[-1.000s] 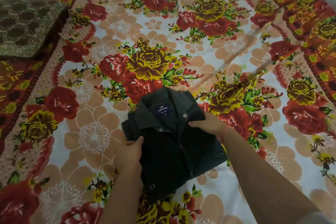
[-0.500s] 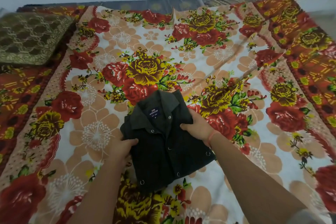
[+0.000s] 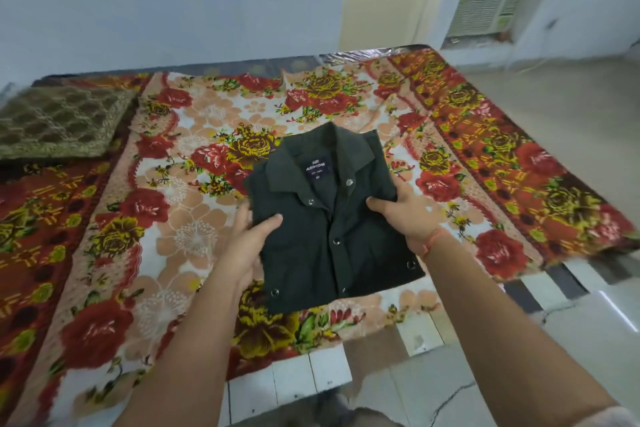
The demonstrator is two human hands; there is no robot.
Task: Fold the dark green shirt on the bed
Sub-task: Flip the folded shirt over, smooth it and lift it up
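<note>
The dark green shirt (image 3: 332, 218) is folded into a compact rectangle, collar and blue neck label facing up, snap buttons down its front. It is raised above the bed (image 3: 194, 239), which wears a red, yellow and peach floral sheet. My left hand (image 3: 251, 239) grips the shirt's left edge, thumb on top and fingers underneath. My right hand (image 3: 403, 215) grips the right edge the same way; an orange thread circles that wrist.
An olive patterned cushion (image 3: 59, 121) lies at the bed's far left. The bed's near edge and the tiled floor (image 3: 568, 322) show below and to the right. A white wall, a doorway and an air cooler (image 3: 488, 3) stand behind.
Both hands have closed on the folded shirt's sides and lifted it off the sheet. My view has pulled back and up, so the wall, floor and bed edge now show.
</note>
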